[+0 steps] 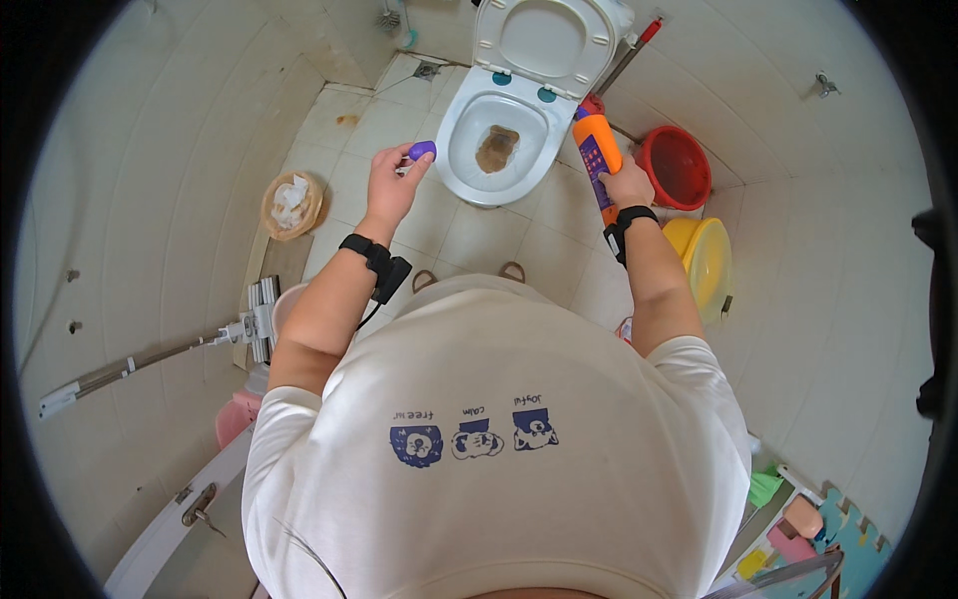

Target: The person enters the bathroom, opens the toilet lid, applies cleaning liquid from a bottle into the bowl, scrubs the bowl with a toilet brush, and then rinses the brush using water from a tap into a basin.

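A small purple cap [423, 150] is pinched between the thumb and fingers of my left hand [395, 180], beside the left rim of the toilet bowl. My right hand [630, 184] grips an orange cleaner bottle [597, 142] with a purple label that bears writing. Its purple neck points away from me, near the right side of the bowl. Between my hands stands a white toilet [486, 196] with its seat and lid [546, 37] raised. Brown staining and water [497, 148] show at the bottom of the bowl.
A red bucket [679, 168] and a yellow basin [707, 262] stand by the right wall. A red-handled plunger [629, 60] leans behind the toilet. At left are a lined waste basket [292, 206], a mop [258, 322] and a door [176, 517]. A floor drain [427, 71] lies beyond.
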